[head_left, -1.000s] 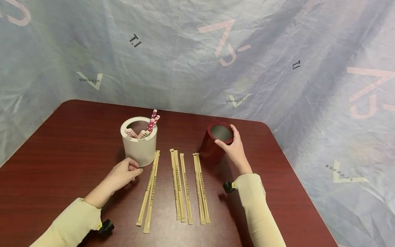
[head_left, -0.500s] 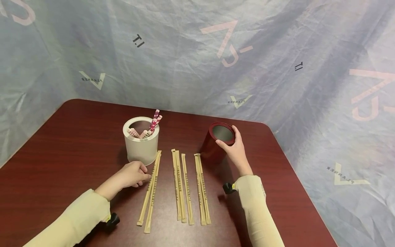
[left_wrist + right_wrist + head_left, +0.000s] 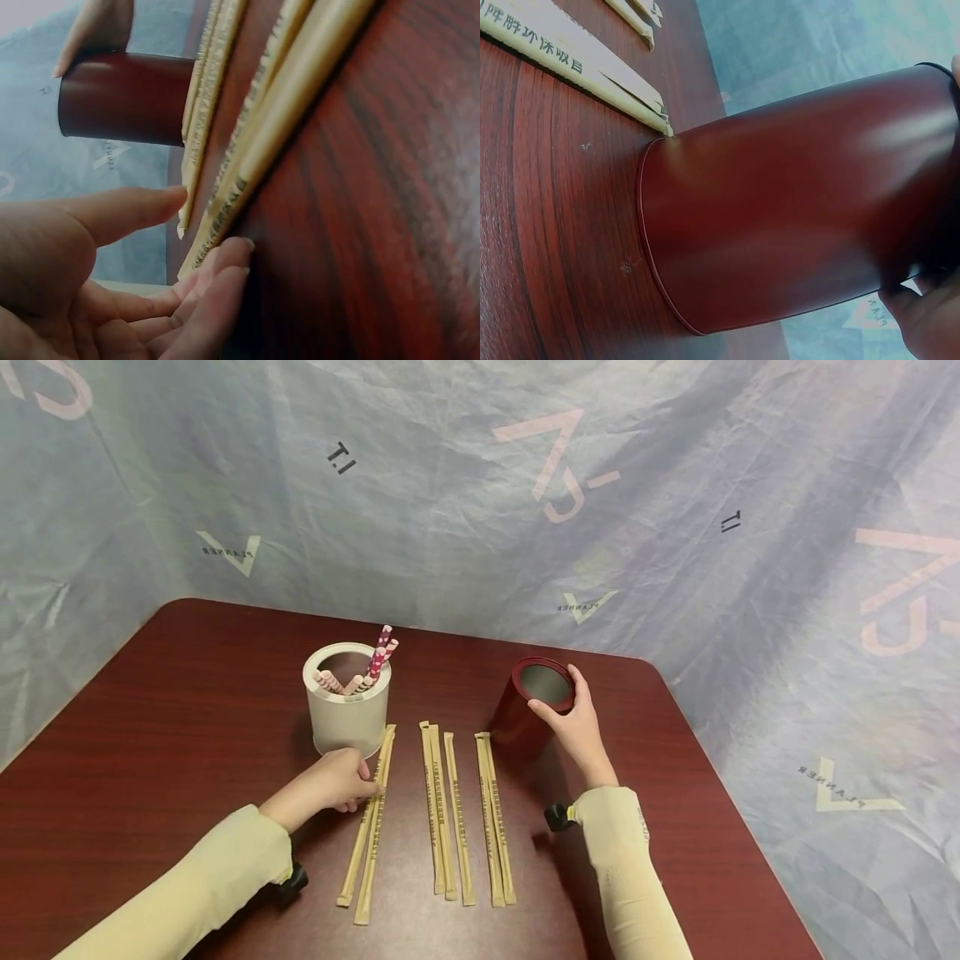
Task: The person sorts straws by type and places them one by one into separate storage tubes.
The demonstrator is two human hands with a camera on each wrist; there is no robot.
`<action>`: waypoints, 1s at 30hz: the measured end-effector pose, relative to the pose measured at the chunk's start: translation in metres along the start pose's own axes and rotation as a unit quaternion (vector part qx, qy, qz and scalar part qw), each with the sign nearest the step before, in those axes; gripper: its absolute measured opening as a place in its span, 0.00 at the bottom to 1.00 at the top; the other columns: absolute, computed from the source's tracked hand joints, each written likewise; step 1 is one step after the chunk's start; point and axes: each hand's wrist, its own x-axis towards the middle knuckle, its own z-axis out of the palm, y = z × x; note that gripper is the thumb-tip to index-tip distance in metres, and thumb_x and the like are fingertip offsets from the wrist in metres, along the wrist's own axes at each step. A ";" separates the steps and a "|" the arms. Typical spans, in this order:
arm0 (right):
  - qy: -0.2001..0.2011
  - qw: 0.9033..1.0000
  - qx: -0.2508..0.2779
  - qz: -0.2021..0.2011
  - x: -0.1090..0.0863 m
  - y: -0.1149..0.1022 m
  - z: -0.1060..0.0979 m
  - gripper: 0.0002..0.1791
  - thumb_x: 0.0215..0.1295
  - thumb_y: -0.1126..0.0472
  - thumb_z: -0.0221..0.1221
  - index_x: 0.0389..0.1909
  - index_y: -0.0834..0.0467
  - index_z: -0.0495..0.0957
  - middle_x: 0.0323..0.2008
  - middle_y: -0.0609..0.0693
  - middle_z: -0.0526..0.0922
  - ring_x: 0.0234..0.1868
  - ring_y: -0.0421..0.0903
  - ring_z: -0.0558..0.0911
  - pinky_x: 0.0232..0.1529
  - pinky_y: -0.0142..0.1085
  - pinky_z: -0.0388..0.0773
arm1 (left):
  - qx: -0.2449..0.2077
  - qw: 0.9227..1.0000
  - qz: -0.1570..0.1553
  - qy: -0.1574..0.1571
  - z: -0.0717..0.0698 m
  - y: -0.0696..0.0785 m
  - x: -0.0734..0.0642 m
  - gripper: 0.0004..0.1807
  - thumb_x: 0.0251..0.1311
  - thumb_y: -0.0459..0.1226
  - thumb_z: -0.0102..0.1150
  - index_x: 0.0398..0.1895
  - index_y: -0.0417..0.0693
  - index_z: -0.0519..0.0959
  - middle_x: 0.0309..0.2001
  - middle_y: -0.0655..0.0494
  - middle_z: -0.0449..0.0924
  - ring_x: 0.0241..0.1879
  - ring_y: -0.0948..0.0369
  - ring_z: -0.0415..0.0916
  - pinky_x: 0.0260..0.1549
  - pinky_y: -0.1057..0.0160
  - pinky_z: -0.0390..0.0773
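Note:
My left hand (image 3: 333, 781) reaches over the left pair of paper-wrapped straws (image 3: 367, 860) lying on the table. In the left wrist view its fingertips (image 3: 236, 255) are right at these wrapped straws (image 3: 262, 142), with the thumb held apart on the other side. My right hand (image 3: 579, 735) grips a dark red canister (image 3: 517, 722) near its top rim, thumb on the near side and fingers at the far right. The canister's open mouth faces up, and its base edge shows at the table in the right wrist view. Just beyond the left hand stands a white canister (image 3: 348, 727).
Several patterned straws (image 3: 377, 667) stick out of the white canister. More wrapped straws (image 3: 437, 802) lie in the middle, and another pair (image 3: 493, 818) lies by the red canister. The dark wooden table (image 3: 217, 693) ends at a grey fabric backdrop (image 3: 420, 510).
My left hand has moved right, from beside the white canister's base to over the left wrapped straws. The right hand keeps its grip on the red canister; the view has shifted slightly.

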 end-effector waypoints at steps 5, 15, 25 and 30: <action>0.004 1.000 0.004 0.000 -0.002 -0.002 -0.002 0.51 0.60 0.47 0.64 0.77 0.45 0.44 0.75 0.51 0.53 0.71 0.53 0.61 0.65 0.53 0.67 | 0.072 0.997 -0.006 0.008 0.003 0.004 0.004 0.14 0.52 0.44 0.67 0.20 0.47 0.74 0.10 0.57 0.75 0.13 0.64 0.72 0.17 0.65 0.70; 0.012 1.000 -0.004 -0.005 -0.005 -0.003 0.001 0.51 0.60 0.47 0.65 0.77 0.47 0.44 0.76 0.51 0.52 0.72 0.54 0.61 0.65 0.54 0.67 | 0.088 0.996 -0.015 0.025 0.008 0.005 0.005 0.18 0.55 0.45 0.65 0.14 0.52 0.71 0.09 0.58 0.73 0.14 0.63 0.73 0.19 0.63 0.65; 0.010 1.000 0.003 -0.003 -0.006 -0.004 0.005 0.50 0.61 0.47 0.64 0.77 0.46 0.44 0.76 0.50 0.51 0.72 0.52 0.60 0.67 0.54 0.65 | 0.089 0.995 -0.014 0.040 0.010 0.001 0.000 0.11 0.59 0.41 0.60 0.21 0.50 0.77 0.11 0.59 0.75 0.16 0.64 0.73 0.21 0.62 0.67; 0.015 1.000 -0.001 0.002 -0.006 -0.003 0.006 0.50 0.61 0.48 0.64 0.77 0.46 0.44 0.76 0.50 0.51 0.72 0.52 0.61 0.66 0.54 0.66 | 0.072 0.996 -0.018 0.040 0.013 0.002 0.002 0.14 0.58 0.40 0.60 0.15 0.51 0.77 0.10 0.60 0.74 0.13 0.65 0.74 0.18 0.64 0.69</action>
